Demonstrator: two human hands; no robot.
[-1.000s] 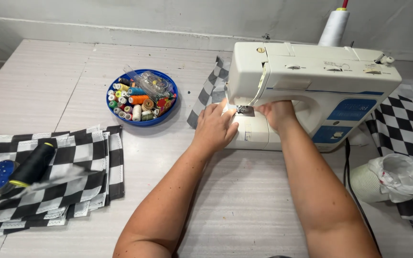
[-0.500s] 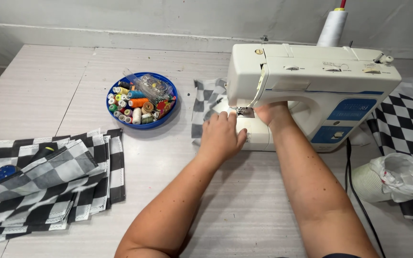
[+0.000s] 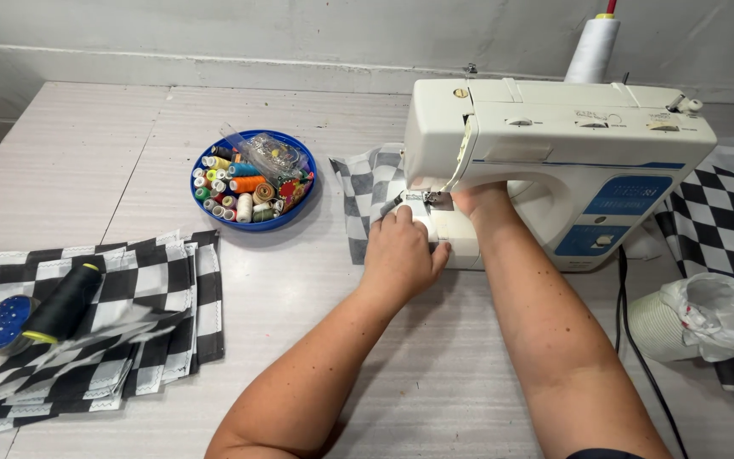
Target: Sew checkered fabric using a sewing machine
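I see my left hand [image 3: 403, 255] flat on soft, floppy cloth [image 3: 367, 191]; right hand [image 3: 479, 201] behind needle, grip hidden. Hold edges w/ flat fingers.

My left hand [image 3: 401, 255] rests on the checkered cloth [image 3: 373, 187] at the sewing machine [image 3: 554, 161]; my right hand [image 3: 479, 201], partly hidden, seems pressed beside the presser foot [image 3: 437, 201], on the table [image 3: 87, 144].

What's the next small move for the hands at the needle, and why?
Probably ease the checkered fabric back under the presser foot. The left hand rests flat on the machine bed in front of the foot, the right hand sits just right of it, and most of the fabric lies bunched to the left of the sewing machine.
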